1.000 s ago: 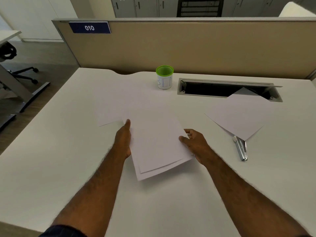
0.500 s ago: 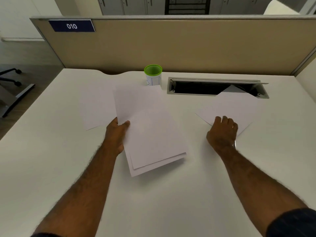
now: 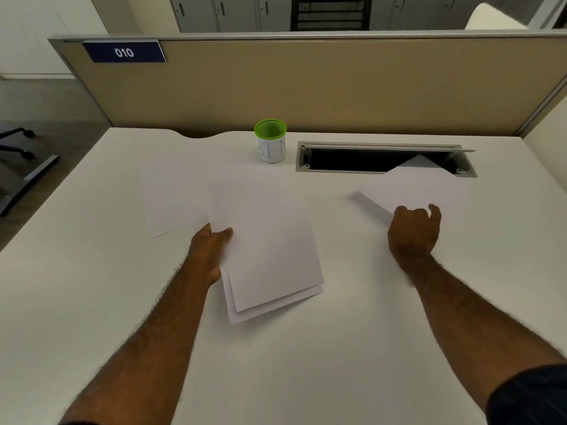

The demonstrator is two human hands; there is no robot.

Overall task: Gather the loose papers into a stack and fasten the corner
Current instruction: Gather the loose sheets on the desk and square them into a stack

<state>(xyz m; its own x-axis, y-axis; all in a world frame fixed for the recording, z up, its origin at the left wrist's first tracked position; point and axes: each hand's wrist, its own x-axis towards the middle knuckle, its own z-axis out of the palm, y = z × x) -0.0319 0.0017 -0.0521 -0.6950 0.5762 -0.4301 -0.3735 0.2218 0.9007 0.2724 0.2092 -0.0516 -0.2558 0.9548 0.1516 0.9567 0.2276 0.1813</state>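
A small stack of white sheets [image 3: 270, 250] lies in the middle of the white desk [image 3: 92, 302], and my left hand [image 3: 211, 243] grips its left edge, thumb on top. Another white sheet [image 3: 171, 204] lies flat just left of the stack. On the right, my right hand [image 3: 414, 231] pinches the near edge of a further white sheet [image 3: 408, 188], whose left corner curls up off the desk. That sheet's far corner reaches over the cable slot. The stapler seen earlier is hidden behind my right hand.
A white cup with a green rim [image 3: 270, 141] stands at the back centre. Beside it is an open grey cable slot [image 3: 383, 157]. A beige partition [image 3: 306, 84] with a "010" label closes the far edge. Office chair legs [image 3: 18, 148] show at the left.
My right hand left the stack, reached right and took hold of the right-hand sheet, lifting its edge. My left hand kept its grip on the stack, which shifted slightly.
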